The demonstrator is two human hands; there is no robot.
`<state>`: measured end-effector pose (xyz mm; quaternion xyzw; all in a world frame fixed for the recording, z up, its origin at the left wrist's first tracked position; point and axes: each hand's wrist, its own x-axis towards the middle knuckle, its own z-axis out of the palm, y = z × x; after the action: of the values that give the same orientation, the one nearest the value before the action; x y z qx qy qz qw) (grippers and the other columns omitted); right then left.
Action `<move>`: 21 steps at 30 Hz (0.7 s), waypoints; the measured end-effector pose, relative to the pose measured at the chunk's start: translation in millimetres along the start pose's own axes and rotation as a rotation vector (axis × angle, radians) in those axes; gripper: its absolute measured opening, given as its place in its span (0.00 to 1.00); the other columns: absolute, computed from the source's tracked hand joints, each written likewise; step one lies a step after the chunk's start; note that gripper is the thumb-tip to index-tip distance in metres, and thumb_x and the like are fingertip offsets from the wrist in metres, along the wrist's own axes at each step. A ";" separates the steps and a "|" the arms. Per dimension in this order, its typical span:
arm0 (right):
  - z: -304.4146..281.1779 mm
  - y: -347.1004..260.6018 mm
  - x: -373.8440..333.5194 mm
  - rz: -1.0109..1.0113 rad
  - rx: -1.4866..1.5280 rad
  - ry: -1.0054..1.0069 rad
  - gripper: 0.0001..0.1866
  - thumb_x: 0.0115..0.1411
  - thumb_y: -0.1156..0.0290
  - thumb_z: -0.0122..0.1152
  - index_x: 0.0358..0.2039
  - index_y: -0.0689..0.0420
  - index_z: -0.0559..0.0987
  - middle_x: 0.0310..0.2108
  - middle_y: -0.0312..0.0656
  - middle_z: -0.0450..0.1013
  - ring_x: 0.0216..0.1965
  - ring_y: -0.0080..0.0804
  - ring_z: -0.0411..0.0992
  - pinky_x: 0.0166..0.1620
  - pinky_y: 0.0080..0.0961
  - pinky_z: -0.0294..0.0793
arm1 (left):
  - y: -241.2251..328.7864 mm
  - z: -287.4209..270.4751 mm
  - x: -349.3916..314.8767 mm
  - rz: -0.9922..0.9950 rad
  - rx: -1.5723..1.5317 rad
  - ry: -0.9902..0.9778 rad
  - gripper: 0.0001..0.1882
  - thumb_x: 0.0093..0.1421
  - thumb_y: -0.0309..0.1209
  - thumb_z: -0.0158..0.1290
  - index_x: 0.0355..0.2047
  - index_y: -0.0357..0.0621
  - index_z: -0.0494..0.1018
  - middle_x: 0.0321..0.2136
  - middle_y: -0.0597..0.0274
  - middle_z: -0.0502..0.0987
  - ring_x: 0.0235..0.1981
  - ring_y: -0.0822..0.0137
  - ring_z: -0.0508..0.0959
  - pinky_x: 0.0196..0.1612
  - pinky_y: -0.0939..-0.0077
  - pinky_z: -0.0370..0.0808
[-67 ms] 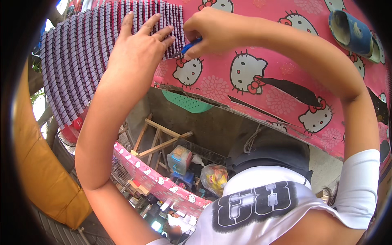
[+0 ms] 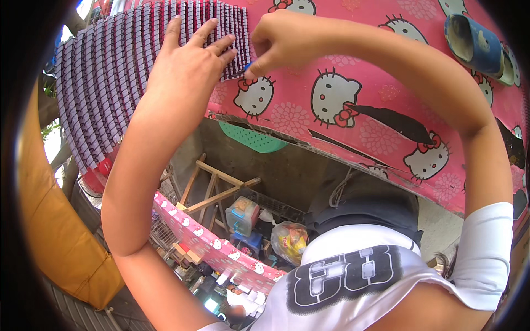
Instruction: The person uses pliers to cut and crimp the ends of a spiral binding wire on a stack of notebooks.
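The left hand point(image 2: 185, 66) is spread flat on the purple pleated strip panel point(image 2: 110, 83), lying on the pink patterned sheet point(image 2: 353, 105). A small blue tool point(image 2: 248, 66) is pinched by the right hand point(image 2: 279, 44) at the panel's edge. The strips could be shifted if the tool slips, and the fingertips point(image 2: 229, 52) beside it could be pricked.

Under my left hand point(image 2: 185, 63): purple woven mat point(image 2: 105, 71), ribbed, glossy strips, probably folded plastic wrappers (too blurred to confirm). Pink cartoon-cat sheet point(image 2: 353, 105) looks like smooth vinyl, slight sheen, torn edge. My right hand point(image 2: 281, 41) pinches a blue plastic tool point(image 2: 248, 66). Blue slipper point(image 2: 469, 38): matt rubber.
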<state>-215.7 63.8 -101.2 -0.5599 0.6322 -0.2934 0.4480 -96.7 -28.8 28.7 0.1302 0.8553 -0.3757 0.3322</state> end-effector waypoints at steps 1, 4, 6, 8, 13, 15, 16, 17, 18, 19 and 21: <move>-4.3 -4.2 -4.5 0.051 0.140 -0.020 0.24 0.50 0.53 0.69 0.33 0.63 0.79 0.28 0.48 0.75 0.23 0.33 0.76 0.26 0.32 0.74 | 0.7 1.3 -0.4 -0.004 -0.001 -0.007 0.30 0.51 0.27 0.56 0.58 0.53 0.69 0.61 0.71 0.66 0.67 0.68 0.57 0.68 0.48 0.45; -5.1 -10.6 -11.1 0.172 0.308 -0.021 0.24 0.50 0.51 0.68 0.33 0.62 0.79 0.27 0.49 0.76 0.25 0.37 0.77 0.27 0.33 0.75 | 4.3 11.9 4.2 0.014 0.002 0.113 0.30 0.51 0.27 0.56 0.57 0.53 0.70 0.61 0.71 0.66 0.67 0.68 0.57 0.68 0.47 0.44; 5.2 -2.5 -12.4 -0.078 -0.037 0.171 0.23 0.49 0.52 0.69 0.35 0.60 0.78 0.29 0.47 0.75 0.29 0.40 0.76 0.32 0.36 0.75 | 7.8 16.2 6.7 0.002 -0.007 0.097 0.29 0.51 0.27 0.56 0.56 0.52 0.70 0.60 0.70 0.67 0.67 0.67 0.57 0.69 0.47 0.43; 13.2 11.5 -16.1 -0.356 -0.414 0.411 0.22 0.47 0.56 0.71 0.37 0.55 0.75 0.32 0.43 0.73 0.37 0.44 0.75 0.40 0.39 0.74 | 9.0 13.7 6.1 -0.016 -0.038 0.050 0.30 0.50 0.24 0.54 0.57 0.51 0.70 0.60 0.70 0.66 0.67 0.66 0.56 0.69 0.48 0.43; 25.3 25.2 -7.5 -0.602 -0.592 0.695 0.21 0.45 0.58 0.71 0.36 0.56 0.76 0.33 0.44 0.72 0.35 0.41 0.75 0.39 0.37 0.74 | 8.0 3.6 9.5 -0.020 -0.089 0.001 0.32 0.47 0.18 0.52 0.56 0.46 0.70 0.61 0.69 0.65 0.68 0.65 0.55 0.69 0.49 0.45; 23.7 20.3 -3.3 -0.490 -0.416 0.540 0.20 0.46 0.58 0.71 0.32 0.58 0.77 0.30 0.45 0.74 0.31 0.41 0.75 0.36 0.38 0.74 | 6.3 8.0 9.1 -0.002 -0.057 0.041 0.29 0.48 0.24 0.56 0.55 0.47 0.72 0.59 0.67 0.67 0.67 0.65 0.57 0.69 0.48 0.45; 15.9 12.0 -4.5 -0.354 -0.267 0.361 0.19 0.46 0.57 0.71 0.30 0.60 0.77 0.28 0.46 0.75 0.29 0.42 0.76 0.33 0.38 0.74 | 7.3 10.8 9.0 0.007 -0.046 0.059 0.28 0.49 0.27 0.58 0.54 0.47 0.72 0.58 0.67 0.69 0.66 0.65 0.58 0.69 0.48 0.44; 7.8 3.7 -6.2 -0.216 -0.119 0.183 0.19 0.47 0.57 0.70 0.28 0.61 0.78 0.27 0.46 0.75 0.26 0.42 0.76 0.31 0.39 0.75 | 8.5 10.6 9.5 0.009 -0.026 0.044 0.29 0.49 0.27 0.58 0.54 0.47 0.72 0.58 0.67 0.69 0.66 0.65 0.58 0.69 0.47 0.44; -0.4 -3.9 -8.1 -0.089 0.014 0.118 0.20 0.48 0.56 0.69 0.27 0.62 0.78 0.25 0.46 0.75 0.24 0.42 0.75 0.30 0.39 0.74 | 9.3 8.1 9.8 0.012 -0.006 0.031 0.29 0.49 0.27 0.58 0.55 0.47 0.72 0.59 0.67 0.68 0.66 0.66 0.58 0.68 0.47 0.44; -9.1 -12.6 -9.3 0.033 0.144 0.052 0.21 0.49 0.56 0.68 0.26 0.64 0.78 0.23 0.46 0.75 0.22 0.43 0.75 0.29 0.39 0.74 | 9.5 6.7 8.9 0.010 0.015 0.016 0.29 0.49 0.27 0.58 0.55 0.47 0.72 0.59 0.67 0.68 0.66 0.66 0.58 0.68 0.47 0.44; -12.3 -17.9 -12.3 0.134 0.220 -0.001 0.22 0.50 0.54 0.67 0.25 0.65 0.78 0.20 0.45 0.75 0.20 0.42 0.74 0.27 0.38 0.74 | 11.3 19.0 11.8 0.012 0.007 0.041 0.31 0.50 0.27 0.58 0.57 0.49 0.69 0.61 0.68 0.66 0.68 0.66 0.55 0.69 0.46 0.41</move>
<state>-219.0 70.6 -77.4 -0.4642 0.6320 -0.3301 0.5255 -91.3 -35.2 5.1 0.1440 0.8599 -0.3738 0.3165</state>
